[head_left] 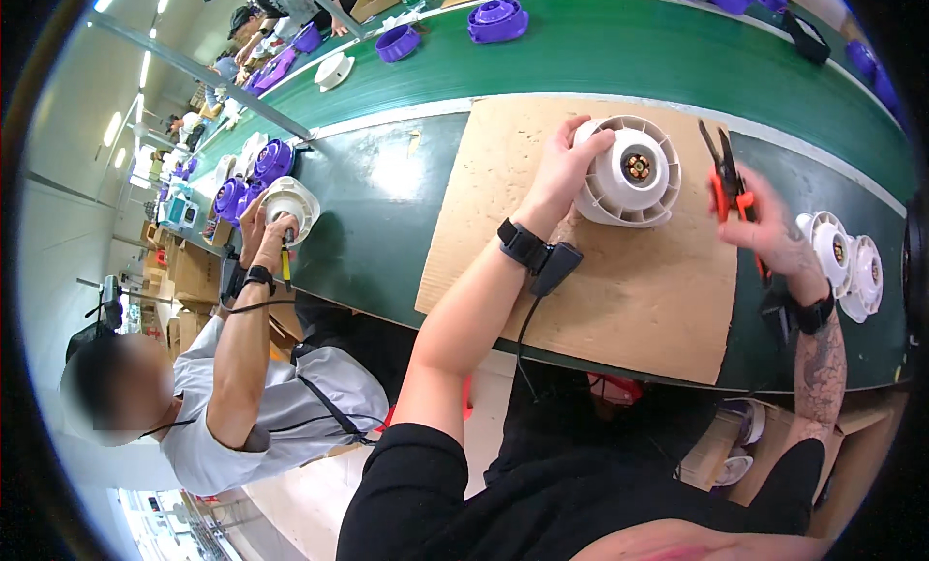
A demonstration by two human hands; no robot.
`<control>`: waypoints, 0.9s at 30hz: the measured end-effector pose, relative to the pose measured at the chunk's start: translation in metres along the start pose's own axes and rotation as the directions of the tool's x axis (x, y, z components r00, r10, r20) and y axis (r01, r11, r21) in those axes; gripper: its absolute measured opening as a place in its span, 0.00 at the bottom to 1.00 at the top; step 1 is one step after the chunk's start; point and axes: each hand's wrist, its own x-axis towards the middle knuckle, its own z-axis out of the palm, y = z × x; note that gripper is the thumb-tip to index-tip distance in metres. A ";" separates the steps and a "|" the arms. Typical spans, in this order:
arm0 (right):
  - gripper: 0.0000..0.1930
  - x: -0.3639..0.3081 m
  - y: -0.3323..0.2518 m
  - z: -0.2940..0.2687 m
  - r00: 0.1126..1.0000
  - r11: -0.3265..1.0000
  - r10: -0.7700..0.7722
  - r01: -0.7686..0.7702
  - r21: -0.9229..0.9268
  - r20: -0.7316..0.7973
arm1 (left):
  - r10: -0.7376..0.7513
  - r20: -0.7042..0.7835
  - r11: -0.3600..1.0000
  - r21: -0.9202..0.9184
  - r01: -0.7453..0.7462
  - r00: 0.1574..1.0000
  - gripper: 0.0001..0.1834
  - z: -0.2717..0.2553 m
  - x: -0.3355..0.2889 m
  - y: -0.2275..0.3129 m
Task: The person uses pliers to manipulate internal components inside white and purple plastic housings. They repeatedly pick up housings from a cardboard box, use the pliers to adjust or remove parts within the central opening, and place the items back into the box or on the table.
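Note:
A round white plastic housing (650, 138) with a vented rim and copper-coloured contacts at its centre rests on a cardboard sheet (542, 300). My left hand (566, 169) grips its left edge, thumb over the top and fingers around the far side. To the right of the housing, my right hand (760, 222) is closed around the red handles of a pair of pliers (726, 174). The dark jaws point away from me and stand slightly apart, not touching the housing. Both wrists wear black straps with small boxes.
More white housings (859, 261) stand at the right of the table. A green conveyor (600, 62) carries purple parts (497, 21) beyond the table edge. On my left a co-worker (271, 396) holds another white housing (290, 208) and a tool. Cardboard boxes (861, 435) sit below at the right.

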 end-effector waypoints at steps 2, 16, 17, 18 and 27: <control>0.33 0.018 -0.023 -0.003 0.971 0.937 -0.219 0.181 -0.300 -0.100 | 0.002 0.017 1.000 -0.015 -0.002 1.000 0.32 -0.003 -0.006 0.008; 0.30 0.042 -0.019 0.009 0.778 0.651 -0.601 0.343 -0.677 -0.184 | 0.180 -0.003 0.973 0.149 -0.178 0.984 0.28 -0.014 -0.013 0.030; 0.30 0.041 -0.021 0.010 0.785 0.640 -0.597 0.339 -0.690 -0.168 | 0.213 -0.032 0.963 0.178 -0.204 0.977 0.28 -0.014 -0.013 0.033; 0.29 0.041 -0.021 0.010 0.842 0.702 -0.508 0.282 -0.654 -0.183 | 0.225 -0.038 0.960 0.180 -0.215 0.974 0.28 -0.015 -0.012 0.033; 0.33 0.044 -0.011 0.012 0.858 0.618 -0.512 0.341 -0.708 -0.034 | 0.411 0.027 0.885 0.229 -0.405 0.911 0.27 -0.006 -0.015 0.028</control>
